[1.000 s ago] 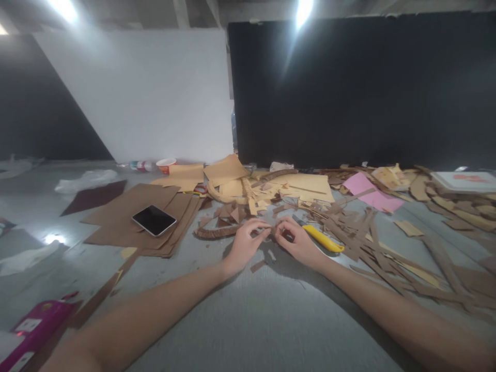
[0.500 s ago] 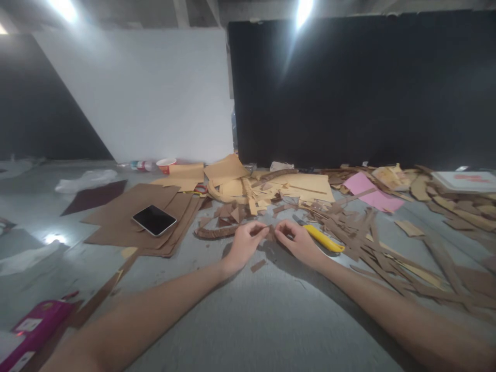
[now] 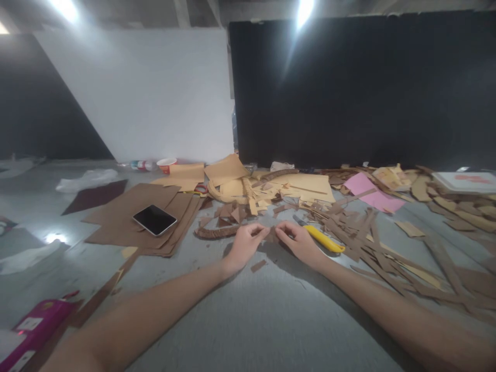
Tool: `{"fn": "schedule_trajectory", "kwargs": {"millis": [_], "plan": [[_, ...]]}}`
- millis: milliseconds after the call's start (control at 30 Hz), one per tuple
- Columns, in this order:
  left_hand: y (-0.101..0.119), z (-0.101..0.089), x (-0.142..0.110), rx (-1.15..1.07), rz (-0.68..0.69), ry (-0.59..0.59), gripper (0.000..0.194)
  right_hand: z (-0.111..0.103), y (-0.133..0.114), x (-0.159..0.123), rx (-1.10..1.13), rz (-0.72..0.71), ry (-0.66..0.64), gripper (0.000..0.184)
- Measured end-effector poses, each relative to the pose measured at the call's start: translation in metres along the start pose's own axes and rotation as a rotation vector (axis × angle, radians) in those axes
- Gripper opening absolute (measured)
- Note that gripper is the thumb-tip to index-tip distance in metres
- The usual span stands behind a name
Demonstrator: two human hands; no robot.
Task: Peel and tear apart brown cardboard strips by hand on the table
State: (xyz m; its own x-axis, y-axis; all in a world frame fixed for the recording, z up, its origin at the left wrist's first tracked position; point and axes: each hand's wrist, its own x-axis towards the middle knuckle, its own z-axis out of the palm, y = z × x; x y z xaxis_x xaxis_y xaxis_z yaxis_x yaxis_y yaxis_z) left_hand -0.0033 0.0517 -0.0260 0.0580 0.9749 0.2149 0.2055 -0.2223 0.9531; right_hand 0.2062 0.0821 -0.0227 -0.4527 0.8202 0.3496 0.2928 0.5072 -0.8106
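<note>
Both my arms reach forward over a grey floor. My left hand [image 3: 245, 244] and my right hand [image 3: 298, 241] meet over a small brown cardboard piece [image 3: 272, 235], each pinching one end of it with curled fingers. A yellow utility knife [image 3: 320, 238] lies on the floor just right of my right hand. A curved corrugated cardboard strip [image 3: 215, 232] lies just left of my left hand. A small cardboard scrap [image 3: 258, 266] rests on the floor below my hands.
A dark phone [image 3: 154, 219] lies on stacked brown cardboard sheets [image 3: 127, 217] at left. Tan and brown offcuts [image 3: 368, 232] and pink paper [image 3: 372, 194] litter the right. A magenta box [image 3: 34, 325] sits near left. A paper cup [image 3: 166, 165] and bottle stand by the wall.
My hands have shifted slightly away from me while keeping their pinch on the small cardboard piece. Everything else is unmoved.
</note>
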Motion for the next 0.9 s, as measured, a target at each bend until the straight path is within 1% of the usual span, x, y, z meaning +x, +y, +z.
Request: {"fn": "schedule_trajectory", "kwargs": {"millis": [100,367,467,900], "plan": [[0.0,0.0002,-0.0001,0.009,-0.006,0.004,0.048,0.0002,0.0004,-0.0001,0.006,0.0,-0.004,0.039],[0.0048,0.0002,-0.002,0.02,-0.009,0.004,0.041,-0.0001,0.0013,-0.0017,-0.009,-0.007,0.006,0.037],[0.0049,0.0005,-0.0017,0.019,-0.001,0.001,0.039,-0.0007,0.0002,-0.0019,-0.015,-0.015,-0.015,0.037],[0.0056,0.001,-0.0018,0.011,-0.012,-0.003,0.041,-0.0013,-0.004,-0.0023,-0.005,-0.023,-0.03,0.03]]}}
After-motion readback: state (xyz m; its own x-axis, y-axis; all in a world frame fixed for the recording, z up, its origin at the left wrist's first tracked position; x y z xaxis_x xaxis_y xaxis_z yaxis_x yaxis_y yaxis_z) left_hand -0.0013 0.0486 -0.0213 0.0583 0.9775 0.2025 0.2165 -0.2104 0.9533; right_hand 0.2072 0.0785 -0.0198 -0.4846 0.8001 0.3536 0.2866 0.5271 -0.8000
